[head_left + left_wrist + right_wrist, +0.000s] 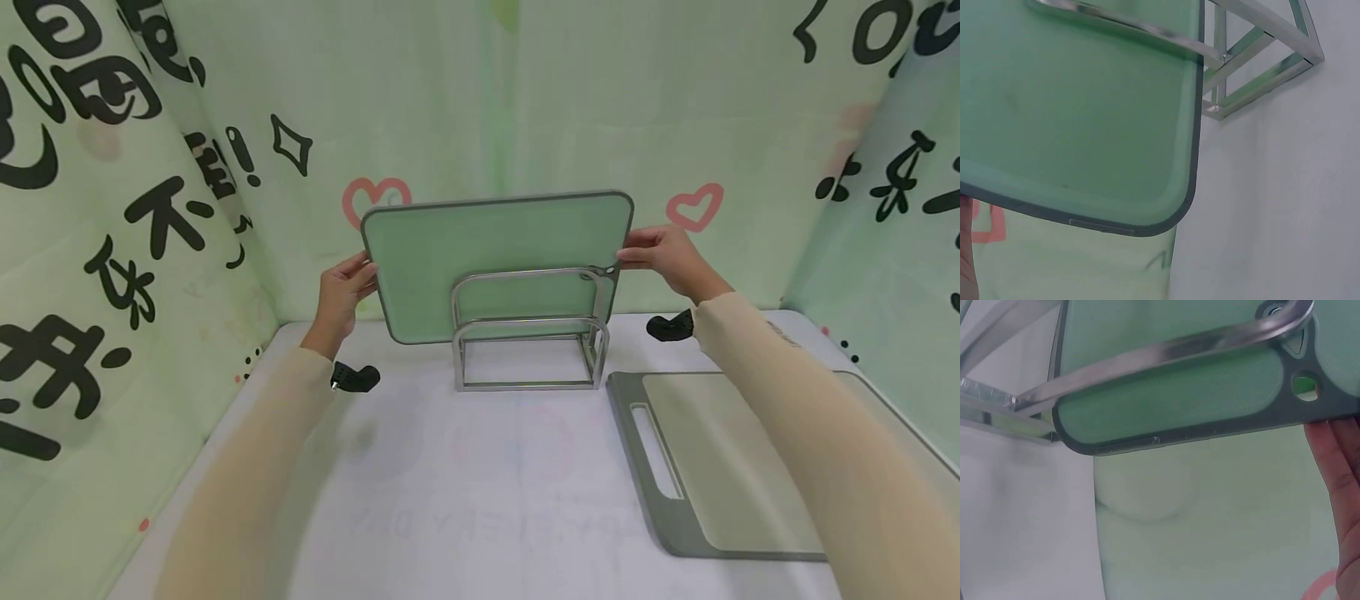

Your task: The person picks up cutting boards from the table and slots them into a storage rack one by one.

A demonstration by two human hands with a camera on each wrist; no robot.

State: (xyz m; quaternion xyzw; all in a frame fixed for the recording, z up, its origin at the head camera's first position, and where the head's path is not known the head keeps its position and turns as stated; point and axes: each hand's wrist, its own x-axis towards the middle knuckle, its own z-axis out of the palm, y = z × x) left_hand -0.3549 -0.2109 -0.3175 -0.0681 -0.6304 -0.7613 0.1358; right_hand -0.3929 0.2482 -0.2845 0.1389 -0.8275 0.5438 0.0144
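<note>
A green cutting board [420,267] with a dark grey rim stands nearly upright between my two hands, slightly slanted. At its left edge, my left hand [342,296] holds it between fingers and thumb. My right hand [667,258] pinches the opposite edge, close to a round hole in the grey trim [1266,415]. In front of the board rise the loops of a silver metal rack [525,386], which stands on the table. The board's lower edge hangs above the rack's base bars. Only a sliver of the left hand [966,262] shows in the left wrist view.
A larger grey and beige cutting board [720,467] with a slot handle lies flat on the white table [450,483], partly under my right forearm. Green printed curtains [585,125] enclose the table at the back and sides.
</note>
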